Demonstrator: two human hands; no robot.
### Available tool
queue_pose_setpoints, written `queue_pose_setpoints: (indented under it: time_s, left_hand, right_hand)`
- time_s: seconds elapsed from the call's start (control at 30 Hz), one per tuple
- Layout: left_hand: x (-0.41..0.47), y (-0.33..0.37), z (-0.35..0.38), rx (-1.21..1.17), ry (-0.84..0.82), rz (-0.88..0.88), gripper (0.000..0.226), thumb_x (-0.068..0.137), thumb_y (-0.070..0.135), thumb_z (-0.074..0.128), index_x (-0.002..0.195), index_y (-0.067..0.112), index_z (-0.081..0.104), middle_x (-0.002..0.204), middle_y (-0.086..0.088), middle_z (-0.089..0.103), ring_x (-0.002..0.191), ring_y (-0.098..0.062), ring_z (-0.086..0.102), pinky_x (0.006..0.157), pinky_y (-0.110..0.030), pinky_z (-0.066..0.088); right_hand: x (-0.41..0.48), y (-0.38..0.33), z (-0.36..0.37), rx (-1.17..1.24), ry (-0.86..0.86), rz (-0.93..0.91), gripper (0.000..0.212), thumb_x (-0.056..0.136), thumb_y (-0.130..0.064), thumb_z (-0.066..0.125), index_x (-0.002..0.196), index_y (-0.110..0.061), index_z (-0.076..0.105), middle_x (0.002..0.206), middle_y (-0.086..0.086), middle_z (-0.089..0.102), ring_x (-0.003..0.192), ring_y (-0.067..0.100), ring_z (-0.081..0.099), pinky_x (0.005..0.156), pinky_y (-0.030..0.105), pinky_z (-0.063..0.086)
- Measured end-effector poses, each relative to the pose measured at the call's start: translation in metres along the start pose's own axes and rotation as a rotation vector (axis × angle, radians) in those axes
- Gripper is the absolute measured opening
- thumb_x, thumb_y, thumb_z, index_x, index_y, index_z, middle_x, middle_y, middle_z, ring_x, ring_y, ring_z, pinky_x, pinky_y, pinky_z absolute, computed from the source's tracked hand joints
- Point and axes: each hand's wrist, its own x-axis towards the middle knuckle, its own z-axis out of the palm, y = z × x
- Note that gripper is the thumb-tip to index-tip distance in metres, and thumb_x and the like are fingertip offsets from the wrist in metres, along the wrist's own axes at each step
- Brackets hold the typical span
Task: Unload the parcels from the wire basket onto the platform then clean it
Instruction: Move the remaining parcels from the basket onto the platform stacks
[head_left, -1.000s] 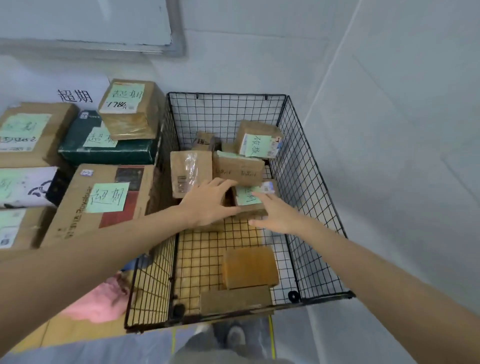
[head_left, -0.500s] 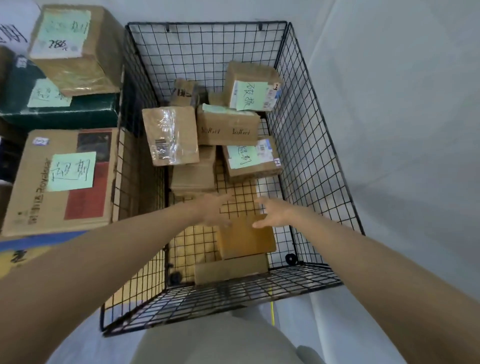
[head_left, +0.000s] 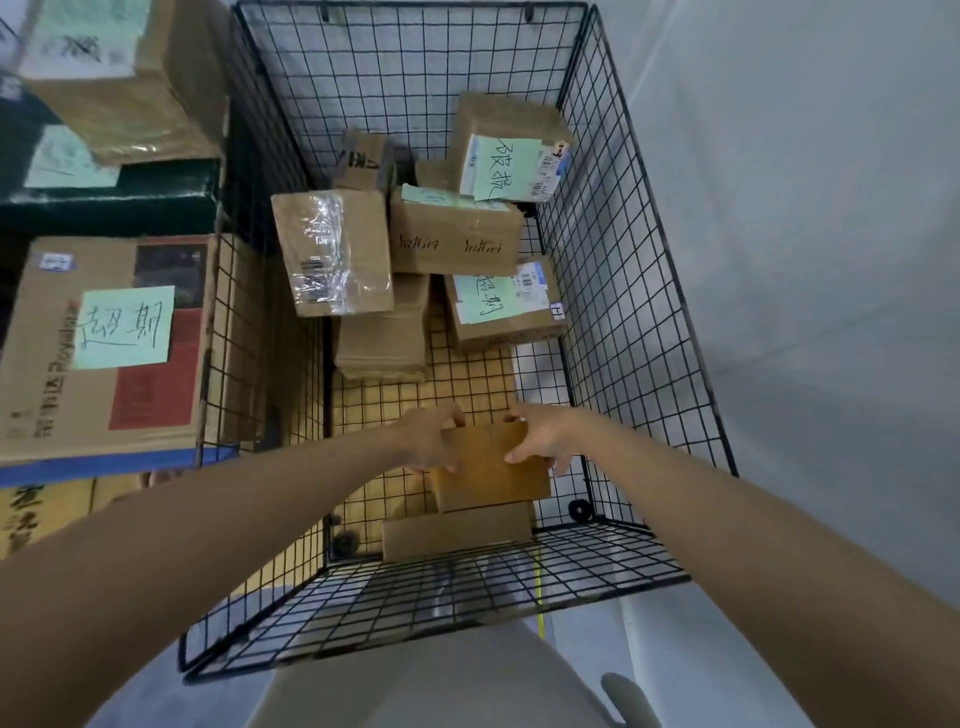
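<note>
Far left: a top box (head_left: 119, 73) with a green note is cut off by the edge, and its writing is too blurry to read. A dark green box (head_left: 114, 192) lies under it.
Big box: a big box (head_left: 104, 338) with a green note stands just beside the basket's left wall. A yellow box (head_left: 41, 514) below it is mostly cut off.
Wire basket: the black wire basket (head_left: 649, 260) is open on top and holds many parcels.
Taped parcel: a taped parcel (head_left: 335, 254) lies on a plain parcel (head_left: 382, 338) and hides much of it.
Back parcel: a little back parcel (head_left: 363, 158) is half hidden behind the others.
Left hand: the left hand (head_left: 431, 441) holds the left edge of the small brown parcel. Its fingertips are hidden.
Small brown parcel: the small brown parcel (head_left: 488, 467) is inside the basket near the front wall, between both hands. Its low edge meets a flat parcel (head_left: 457, 530). I cannot tell if it is lifted.
Right hand: the right hand (head_left: 540, 436) holds the right edge, thumb on top. The other fingers are hidden.
Middle: a printed parcel (head_left: 454, 239) covers the top of a noted parcel (head_left: 501, 312).
Back right: a corner parcel (head_left: 511, 150) with a green note is tilted up.
Bottom: the person's grey clothes (head_left: 441, 675) are cut off.
</note>
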Motion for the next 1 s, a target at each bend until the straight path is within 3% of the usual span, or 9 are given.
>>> queue_pose_setpoints:
  time_s: [0.23,0.47,0.57,0.67,0.8,0.9,1.0]
  left_hand:
    - [-0.014,0.001,-0.013,-0.221,0.037,-0.050,0.053,0.084,0.001,0.071,0.125,0.026,0.047,0.134,-0.014,0.044,0.109,-0.033,0.058,0.073,-0.032,0.060]
    - [-0.062,0.034,-0.075,-0.278,0.126,0.066,0.060,0.087,0.003,0.068,0.139,0.020,0.043,0.118,-0.003,0.046,0.107,-0.029,0.057,0.081,-0.035,0.058]
    - [-0.088,0.049,-0.106,-0.321,0.216,0.160,0.058,0.087,0.005,0.068,0.137,0.024,0.044,0.123,-0.002,0.045,0.107,-0.026,0.055,0.072,-0.030,0.057]
    - [-0.115,0.065,-0.134,-0.389,0.354,0.266,0.052,0.086,0.005,0.070,0.130,0.023,0.048,0.118,-0.001,0.048,0.095,-0.018,0.057,0.062,-0.024,0.053]
    - [-0.150,0.082,-0.165,-0.458,0.524,0.420,0.042,0.086,0.007,0.072,0.121,0.022,0.055,0.124,-0.004,0.050,0.109,-0.026,0.058,0.081,-0.038,0.057]
    - [-0.174,0.090,-0.180,-0.487,0.658,0.551,0.037,0.084,0.011,0.075,0.114,0.025,0.059,0.127,-0.002,0.051,0.107,-0.026,0.061,0.077,-0.036,0.059]
    - [-0.196,0.099,-0.186,-0.474,0.832,0.693,0.033,0.083,0.015,0.077,0.108,0.027,0.061,0.127,0.004,0.051,0.112,-0.024,0.058,0.089,-0.043,0.055]
  right_hand:
    - [-0.012,-0.019,-0.013,-0.001,0.055,-0.036,0.075,0.093,-0.012,0.067,0.155,-0.018,0.024,0.157,0.017,0.027,0.132,0.043,0.044,0.096,0.050,0.054]
    - [-0.067,-0.057,-0.057,0.065,0.127,-0.146,0.073,0.094,-0.015,0.066,0.154,-0.023,0.026,0.154,0.016,0.033,0.131,0.039,0.047,0.098,0.045,0.052]
    - [-0.099,-0.074,-0.076,0.035,0.269,-0.264,0.068,0.094,-0.022,0.065,0.152,-0.022,0.030,0.151,0.012,0.039,0.119,0.031,0.057,0.080,0.034,0.058]
    - [-0.131,-0.089,-0.095,-0.017,0.468,-0.394,0.064,0.093,-0.028,0.065,0.148,-0.018,0.033,0.146,0.010,0.045,0.115,0.029,0.059,0.080,0.035,0.058]
    - [-0.176,-0.105,-0.113,-0.038,0.647,-0.542,0.062,0.094,-0.032,0.064,0.147,-0.017,0.036,0.141,0.010,0.049,0.107,0.025,0.060,0.068,0.026,0.055]
    - [-0.202,-0.114,-0.121,-0.055,0.835,-0.658,0.058,0.094,-0.032,0.065,0.144,-0.015,0.041,0.142,0.008,0.048,0.108,0.022,0.056,0.089,0.038,0.055]
    - [-0.222,-0.123,-0.125,0.031,1.001,-0.774,0.054,0.093,-0.034,0.067,0.140,-0.018,0.046,0.140,0.006,0.050,0.122,0.024,0.053,0.099,0.039,0.049]
